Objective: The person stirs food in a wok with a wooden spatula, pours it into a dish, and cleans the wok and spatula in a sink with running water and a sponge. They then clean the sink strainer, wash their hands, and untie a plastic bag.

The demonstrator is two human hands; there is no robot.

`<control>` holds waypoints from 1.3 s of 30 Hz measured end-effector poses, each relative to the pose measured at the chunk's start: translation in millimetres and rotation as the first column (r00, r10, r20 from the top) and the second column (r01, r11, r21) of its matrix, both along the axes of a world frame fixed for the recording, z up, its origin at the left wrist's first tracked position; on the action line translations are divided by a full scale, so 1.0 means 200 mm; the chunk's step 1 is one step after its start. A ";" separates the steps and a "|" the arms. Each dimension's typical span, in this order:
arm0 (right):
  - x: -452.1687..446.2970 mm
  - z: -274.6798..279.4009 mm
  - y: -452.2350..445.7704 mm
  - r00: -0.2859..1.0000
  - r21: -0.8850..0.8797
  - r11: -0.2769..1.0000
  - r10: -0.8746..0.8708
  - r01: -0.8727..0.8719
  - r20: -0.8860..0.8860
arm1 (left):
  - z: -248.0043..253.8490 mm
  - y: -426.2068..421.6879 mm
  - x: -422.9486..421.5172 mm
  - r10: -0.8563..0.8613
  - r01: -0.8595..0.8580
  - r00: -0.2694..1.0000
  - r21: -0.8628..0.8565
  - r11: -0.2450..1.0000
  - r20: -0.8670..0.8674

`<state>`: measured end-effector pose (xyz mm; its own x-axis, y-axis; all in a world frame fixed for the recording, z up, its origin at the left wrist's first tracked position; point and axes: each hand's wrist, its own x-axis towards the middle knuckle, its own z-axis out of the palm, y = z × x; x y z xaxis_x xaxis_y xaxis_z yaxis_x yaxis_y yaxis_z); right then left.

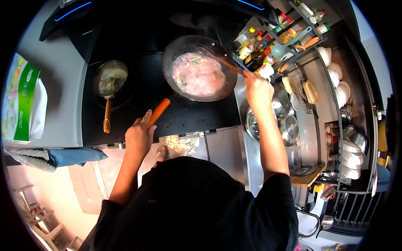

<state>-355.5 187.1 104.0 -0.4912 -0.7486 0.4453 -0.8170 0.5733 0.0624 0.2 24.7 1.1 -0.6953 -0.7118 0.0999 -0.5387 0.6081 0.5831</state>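
Observation:
A large dark wok [168, 69] on the black stove holds pale pink slices with bits of green in cloudy, steaming liquid. My left hand [140, 133] is closed around the wok's orange-brown wooden handle [159, 112], below and left of the pan. Over the wok's right edge, my right hand [258, 90] grips a reddish-brown utensil [226, 63]. Its far end reaches into the upper part of the wok, and its tip is hard to make out.
A small pan [112, 79] with a wooden handle stands on the stove's left. Sauce bottles [247, 49] crowd the rack at right. Metal bowls [289, 129] sit near my right forearm. A green-and-white package [23, 98] lies far left.

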 end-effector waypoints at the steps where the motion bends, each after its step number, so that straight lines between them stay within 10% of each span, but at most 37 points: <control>1: -0.01 0.01 -0.05 0.998 0.009 1.000 0.029 -0.028 -0.052 | 0.00 0.00 0.00 0.003 -0.003 1.000 0.004 1.000 0.006; 18: 0.19 -0.09 -0.03 0.966 0.047 0.971 0.237 -0.233 -0.102 | 0.00 0.00 0.00 0.011 -0.009 0.999 -0.040 0.999 0.041; 39: 0.41 0.19 0.50 0.999 -0.028 0.999 -0.038 0.038 -0.008 | 0.01 -0.01 0.00 -0.041 0.042 0.999 -0.049 0.998 0.019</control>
<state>-274.0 288.0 141.1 -0.5150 -0.7166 0.4704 -0.7941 0.6055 0.0531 -0.7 22.7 3.6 -0.7262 -0.6768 0.1211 -0.5228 0.6579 0.5421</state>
